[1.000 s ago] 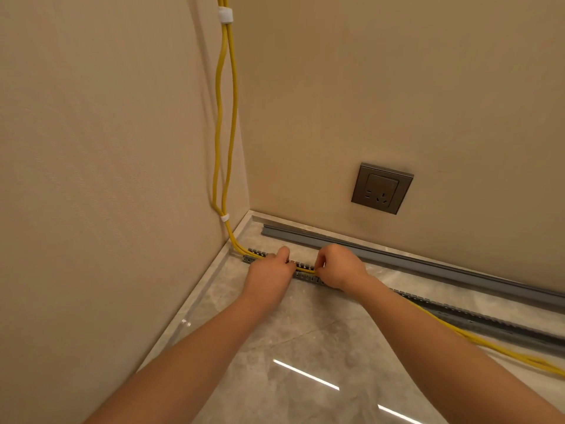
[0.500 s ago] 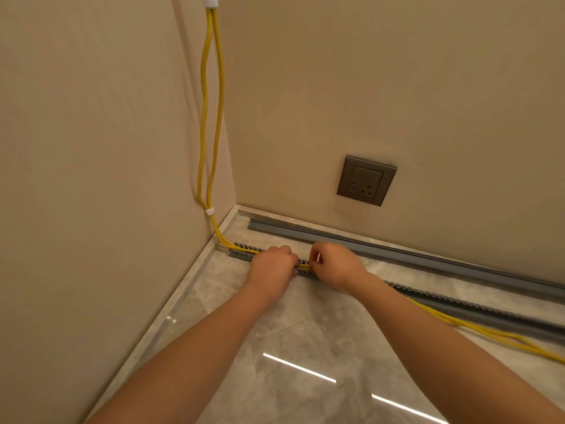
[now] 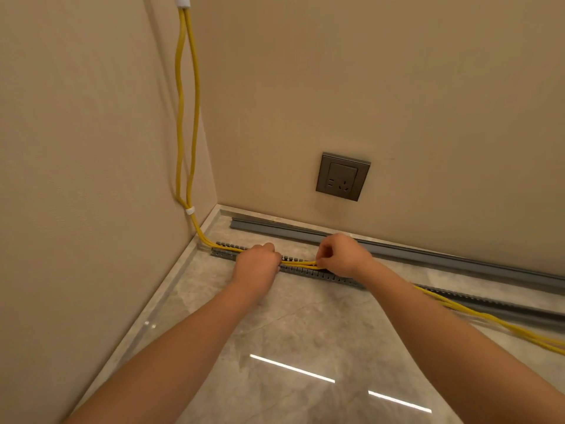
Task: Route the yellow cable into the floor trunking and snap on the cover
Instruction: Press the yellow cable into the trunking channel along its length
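Observation:
A doubled yellow cable drops down the left wall, bends at the corner and runs into the slotted grey floor trunking. My left hand is closed over the cable near the trunking's left end. About a hand's width to the right, my right hand pinches the same cable just above the channel. Between the hands the cable sags slightly over the trunking. Past my right arm the cable lies loose on the floor tiles beside the channel. The plain grey cover lies along the back wall's foot.
A dark wall socket sits low on the back wall above the cover. White clips hold the cable to the left wall. Glossy marble floor tiles stretch toward me, with a pale skirting strip along both walls.
My right hand has slid to the right along the cable, widening the gap to my left hand and showing a stretch of cable between them. The view has tilted slightly.

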